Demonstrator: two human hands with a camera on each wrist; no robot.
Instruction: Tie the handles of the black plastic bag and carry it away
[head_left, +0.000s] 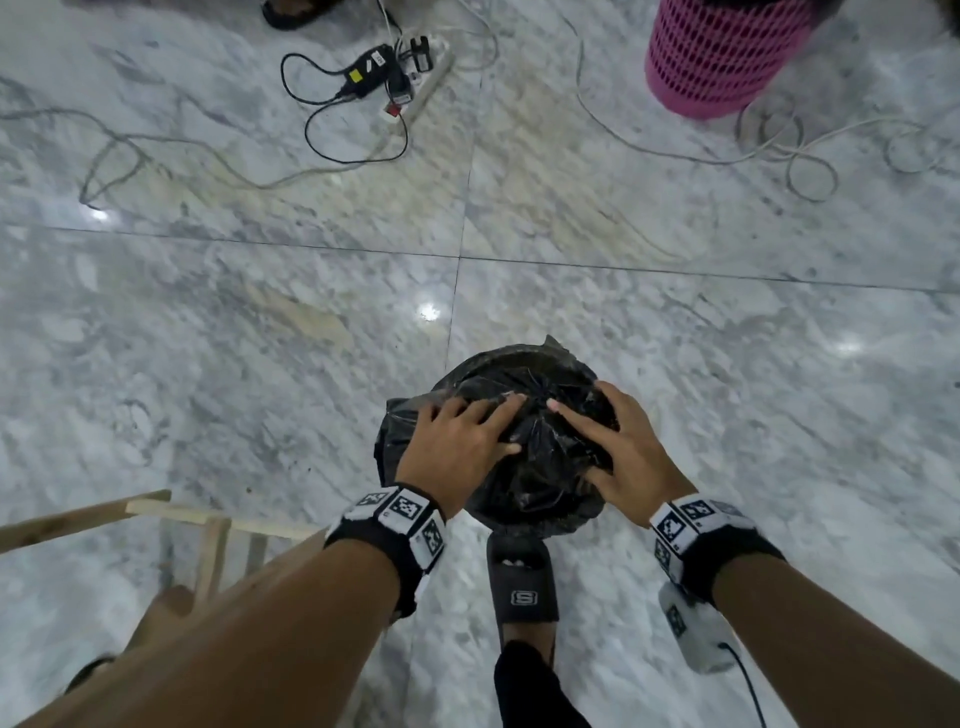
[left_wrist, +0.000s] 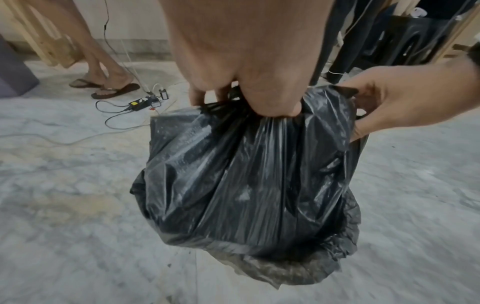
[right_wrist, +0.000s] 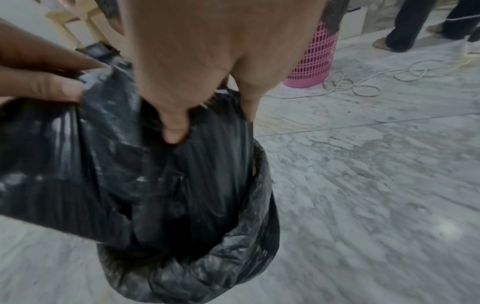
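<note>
The black plastic bag (head_left: 540, 483) stands on the marble floor just ahead of my foot, its top gathered into a puckered centre (head_left: 537, 395). My left hand (head_left: 498, 421) lies over its left side and my right hand (head_left: 576, 436) over its right. In the left wrist view my left hand (left_wrist: 246, 105) grips the bunched plastic at the top of the bag (left_wrist: 246, 174). In the right wrist view my right hand (right_wrist: 213, 123) digs thumb and fingers into folds of the bag (right_wrist: 194, 185). Crumpled plastic rings the bag's base (left_wrist: 272, 265).
A pink mesh basket (head_left: 727, 57) stands far right. A power strip with chargers (head_left: 400, 67) and loose cables (head_left: 779, 150) lie across the far floor. A wooden frame (head_left: 208, 530) is at my lower left. My slipper (head_left: 522, 582) is behind the bag. Another person's sandalled feet (left_wrist: 109, 88) are nearby.
</note>
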